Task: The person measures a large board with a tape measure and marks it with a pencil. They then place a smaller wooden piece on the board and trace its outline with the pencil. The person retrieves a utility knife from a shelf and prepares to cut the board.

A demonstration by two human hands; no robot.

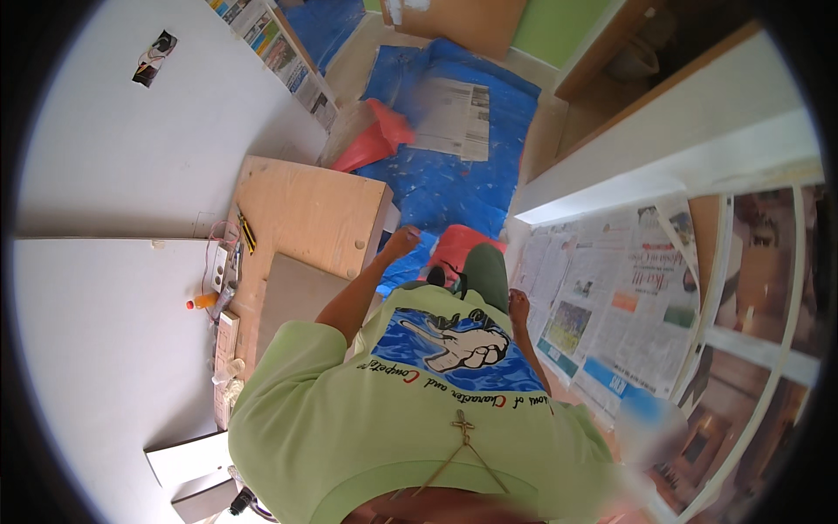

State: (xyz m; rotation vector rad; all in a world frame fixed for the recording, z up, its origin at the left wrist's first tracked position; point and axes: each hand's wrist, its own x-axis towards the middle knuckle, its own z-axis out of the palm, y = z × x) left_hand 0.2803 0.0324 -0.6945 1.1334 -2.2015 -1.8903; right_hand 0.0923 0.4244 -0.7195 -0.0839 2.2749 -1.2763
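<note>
My left hand (403,239) is in front of me above the blue sheeting, beside the corner of the wooden cabinet top (314,202), with fingers curled; whether it holds something small is unclear. At my right side, my right hand (518,304) is closed beside my green-clad leg (485,271), near the newspaper covering (602,297); its contents are too small to make out. A red plastic piece (460,237) lies on the blue sheet (463,188) by my feet.
Another red sheet (371,140) and newspaper (449,118) lie ahead. Pliers (247,231), an orange bottle (205,300) and power strips (225,341) are along the left wall (105,148). A brown board (454,22) is at the back; a glazed frame (759,332) is at right.
</note>
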